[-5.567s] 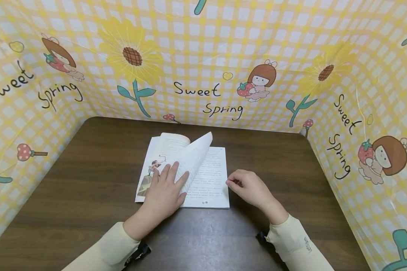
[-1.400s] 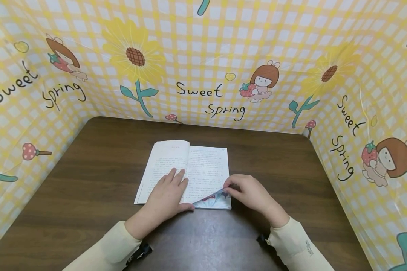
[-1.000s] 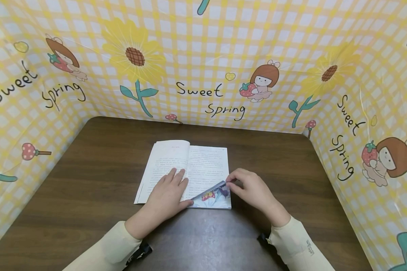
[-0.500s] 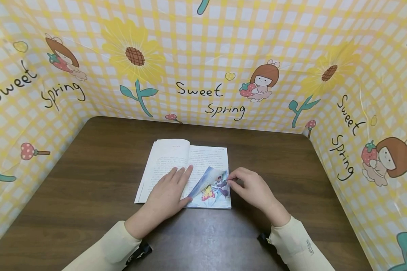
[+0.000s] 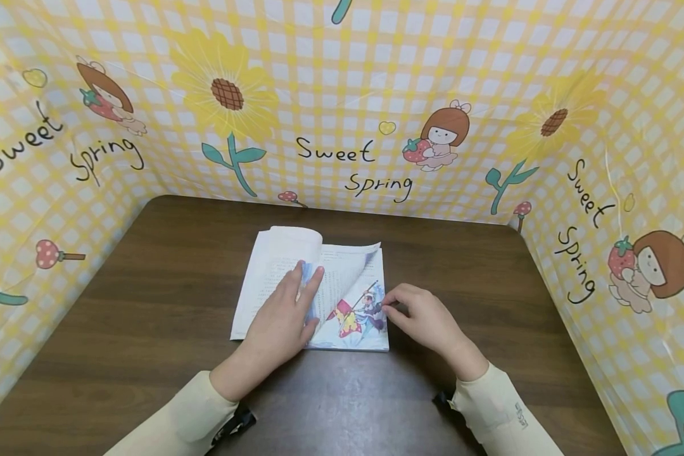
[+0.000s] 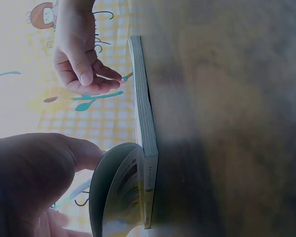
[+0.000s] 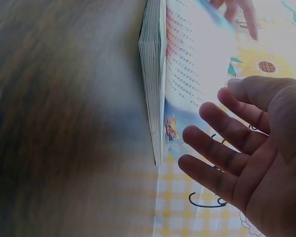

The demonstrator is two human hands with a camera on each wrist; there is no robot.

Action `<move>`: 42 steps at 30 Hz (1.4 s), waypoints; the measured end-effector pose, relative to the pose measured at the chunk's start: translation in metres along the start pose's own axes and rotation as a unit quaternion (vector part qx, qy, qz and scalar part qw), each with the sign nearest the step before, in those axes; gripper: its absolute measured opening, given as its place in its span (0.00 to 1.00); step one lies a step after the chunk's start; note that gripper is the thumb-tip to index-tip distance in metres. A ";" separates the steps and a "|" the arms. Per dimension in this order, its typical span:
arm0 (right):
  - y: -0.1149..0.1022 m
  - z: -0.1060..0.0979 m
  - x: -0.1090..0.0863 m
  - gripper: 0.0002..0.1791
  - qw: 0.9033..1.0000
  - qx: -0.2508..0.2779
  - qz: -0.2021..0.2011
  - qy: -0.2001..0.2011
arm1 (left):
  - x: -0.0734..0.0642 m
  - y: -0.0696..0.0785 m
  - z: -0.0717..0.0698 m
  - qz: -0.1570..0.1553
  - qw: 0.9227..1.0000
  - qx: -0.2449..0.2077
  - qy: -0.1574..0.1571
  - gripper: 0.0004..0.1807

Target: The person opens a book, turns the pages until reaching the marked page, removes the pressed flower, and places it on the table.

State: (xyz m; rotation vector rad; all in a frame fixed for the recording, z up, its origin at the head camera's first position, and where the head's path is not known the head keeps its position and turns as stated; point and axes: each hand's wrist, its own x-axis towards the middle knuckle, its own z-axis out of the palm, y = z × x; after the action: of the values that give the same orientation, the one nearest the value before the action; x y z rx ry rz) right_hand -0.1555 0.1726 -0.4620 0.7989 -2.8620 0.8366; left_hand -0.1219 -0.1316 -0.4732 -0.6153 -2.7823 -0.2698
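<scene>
An open book (image 5: 265, 272) lies on the table in the head view. My left hand (image 5: 276, 316) is over its left half and lower middle, fingers fairly straight, pressing a lifted page (image 5: 337, 275) that curls leftward. Blue print on that page's underside shows between the fingers. Beneath it, a colourful picture page (image 5: 370, 332) is uncovered on the right. My right hand (image 5: 422, 320) is beside the book's right edge, fingers loosely bent; the right wrist view shows nothing held in the hand (image 7: 256, 143). In the left wrist view, the thumb of my left hand (image 6: 34, 182) is by the curled cover (image 6: 99, 197).
A dark brown wooden table (image 5: 165, 285) carries the book. Yellow checked cloth (image 5: 330, 76) with printed flowers and girls encloses its back and sides. Black straps (image 5: 234, 427) show at both sleeve cuffs.
The right hand lifted a page corner, then let go. The left hand has swept the page leftward, and more of the picture underneath shows. The right hand has hardly moved in the last half second.
</scene>
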 end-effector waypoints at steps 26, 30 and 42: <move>0.001 0.001 0.000 0.03 1.000 -0.014 -0.013 -0.013 | -0.001 -0.002 0.002 0.104 0.991 0.061 -0.060 0.33; 0.000 0.001 0.000 0.04 1.000 -0.015 -0.014 -0.015 | -0.002 -0.001 0.000 0.092 0.991 0.058 -0.083 0.32; -0.002 0.002 0.001 0.02 1.000 -0.022 -0.014 -0.016 | -0.003 0.000 0.000 0.031 0.994 0.039 -0.093 0.33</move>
State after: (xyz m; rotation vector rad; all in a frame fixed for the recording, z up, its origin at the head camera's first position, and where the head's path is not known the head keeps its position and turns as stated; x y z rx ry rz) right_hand -0.1551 0.1700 -0.4632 0.8520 -2.8790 0.7621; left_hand -0.1193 -0.1324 -0.4737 -0.7416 -2.9283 -0.0955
